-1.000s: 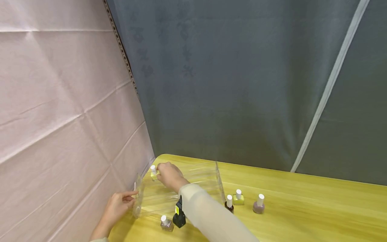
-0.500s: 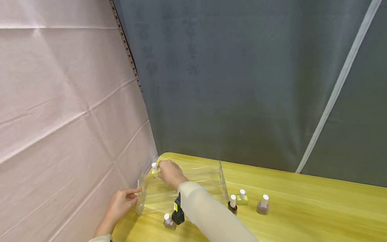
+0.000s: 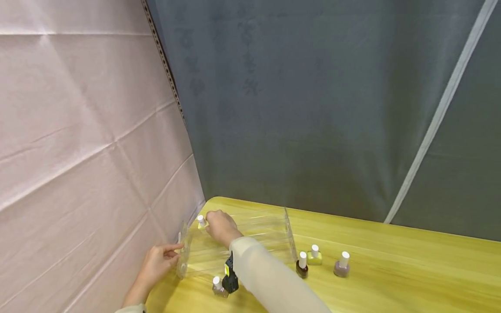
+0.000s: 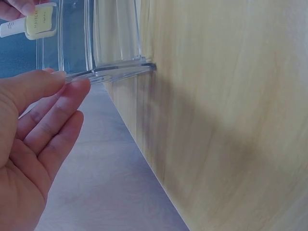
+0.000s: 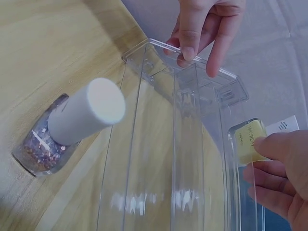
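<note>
A clear plastic tiered rack [image 3: 270, 243] stands at the left end of the table. My left hand [image 3: 154, 266] pinches the edge of its near-left end panel [image 4: 103, 72] between thumb and fingers. At the rack's back tier, my right hand [image 3: 221, 227] holds a yellow nail polish bottle [image 5: 249, 140] by its glass body, the thumb on the label side. Its white cap [image 3: 201, 218] points up in the head view. In the right wrist view, a glitter nail polish bottle [image 5: 44, 137] with a white cap stands in front of the rack.
Right of the rack stand a dark nail polish [image 3: 302, 269], another yellow one [image 3: 315, 258] and a mauve one [image 3: 342, 269] on the yellow wood-grain table [image 3: 411, 265]. A pink cloth wall [image 3: 98, 195] borders the left, and a dark grey curtain [image 3: 293, 108] hangs behind.
The yellow nail polish in my right hand has come down slightly toward the back tier. My left hand keeps its pinch on the rack's end. The head view has shifted a little.
</note>
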`<action>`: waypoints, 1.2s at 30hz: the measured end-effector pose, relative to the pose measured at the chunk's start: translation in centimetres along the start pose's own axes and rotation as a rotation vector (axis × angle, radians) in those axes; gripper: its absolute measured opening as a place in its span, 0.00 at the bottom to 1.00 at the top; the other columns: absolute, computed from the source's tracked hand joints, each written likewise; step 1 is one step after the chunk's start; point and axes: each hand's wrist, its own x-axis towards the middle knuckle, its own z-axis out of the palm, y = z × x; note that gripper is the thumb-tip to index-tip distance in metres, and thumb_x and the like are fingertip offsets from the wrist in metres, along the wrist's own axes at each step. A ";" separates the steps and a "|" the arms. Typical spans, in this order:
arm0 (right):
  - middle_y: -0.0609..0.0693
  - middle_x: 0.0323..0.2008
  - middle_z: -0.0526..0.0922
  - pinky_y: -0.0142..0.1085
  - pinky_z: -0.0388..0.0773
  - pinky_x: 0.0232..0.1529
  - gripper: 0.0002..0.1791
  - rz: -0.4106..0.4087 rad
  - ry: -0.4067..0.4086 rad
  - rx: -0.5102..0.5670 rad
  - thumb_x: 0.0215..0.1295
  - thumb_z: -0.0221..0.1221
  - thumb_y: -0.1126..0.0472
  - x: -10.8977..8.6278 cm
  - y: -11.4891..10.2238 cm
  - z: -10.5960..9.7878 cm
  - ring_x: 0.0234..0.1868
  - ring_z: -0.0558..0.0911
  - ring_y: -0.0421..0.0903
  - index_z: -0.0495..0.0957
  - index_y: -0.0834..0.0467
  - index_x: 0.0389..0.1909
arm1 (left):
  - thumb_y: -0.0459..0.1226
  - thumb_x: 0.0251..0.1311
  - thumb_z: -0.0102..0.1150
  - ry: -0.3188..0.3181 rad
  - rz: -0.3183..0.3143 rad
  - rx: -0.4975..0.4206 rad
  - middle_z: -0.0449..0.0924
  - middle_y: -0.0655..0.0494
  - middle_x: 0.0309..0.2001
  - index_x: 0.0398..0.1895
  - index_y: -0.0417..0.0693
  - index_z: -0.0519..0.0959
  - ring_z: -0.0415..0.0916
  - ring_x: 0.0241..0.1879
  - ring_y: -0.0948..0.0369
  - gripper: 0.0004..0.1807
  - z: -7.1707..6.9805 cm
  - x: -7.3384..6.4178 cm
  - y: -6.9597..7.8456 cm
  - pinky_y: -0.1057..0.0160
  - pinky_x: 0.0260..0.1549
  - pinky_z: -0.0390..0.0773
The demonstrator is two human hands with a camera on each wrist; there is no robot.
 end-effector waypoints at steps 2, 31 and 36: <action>0.45 0.31 0.83 0.31 0.74 0.29 0.03 0.002 0.005 0.005 0.59 0.61 0.59 -0.1 0.1 0.2 0.29 0.79 0.39 0.81 0.54 0.31 | 0.23 0.46 0.65 -0.001 -0.006 -0.002 0.83 0.50 0.28 0.41 0.36 0.83 0.80 0.27 0.60 0.15 0.0 -0.1 0.0 0.69 0.27 0.77; 0.44 0.42 0.83 0.30 0.75 0.38 0.16 0.013 0.093 0.055 0.58 0.63 0.56 -0.5 2.3 -2.0 0.39 0.81 0.41 0.81 0.55 0.47 | 0.22 0.45 0.64 -0.040 0.037 -0.002 0.83 0.47 0.32 0.40 0.35 0.83 0.79 0.27 0.62 0.15 0.5 2.2 -1.8 0.68 0.24 0.76; 0.44 0.38 0.83 0.29 0.74 0.35 0.15 -0.019 0.116 0.080 0.59 0.62 0.56 -0.9 2.4 -2.6 0.34 0.80 0.38 0.81 0.56 0.46 | 0.20 0.45 0.61 -0.048 0.017 -0.046 0.82 0.45 0.31 0.40 0.31 0.82 0.79 0.25 0.62 0.15 0.3 2.7 -2.5 0.68 0.22 0.77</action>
